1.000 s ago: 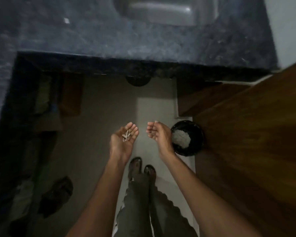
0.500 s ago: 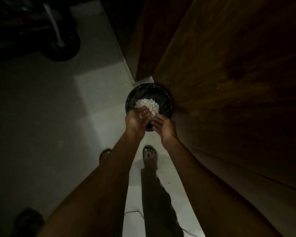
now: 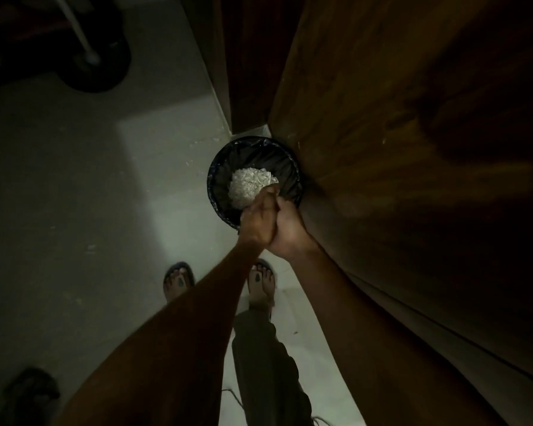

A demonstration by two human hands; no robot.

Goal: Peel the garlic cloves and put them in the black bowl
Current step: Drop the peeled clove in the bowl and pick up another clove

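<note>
Garlic skins (image 3: pixel 249 187) in bin (image 3: pixel 220 176) beside door (image 3: pixel 382 124)

the bin (image 3: pixel 254 179) wears a black plastic liner, thin, crinkly and a bit glossy; the heap of peels (image 3: pixel 249 186) inside looks papery, dry and matt white; the door (image 3: pixel 397 118) next to it is brown wood, grained with a dull sheen; the floor (image 3: pixel 74 186) is smooth pale tile; trousers (image 3: pixel 265 364) are soft matt cloth
</note>
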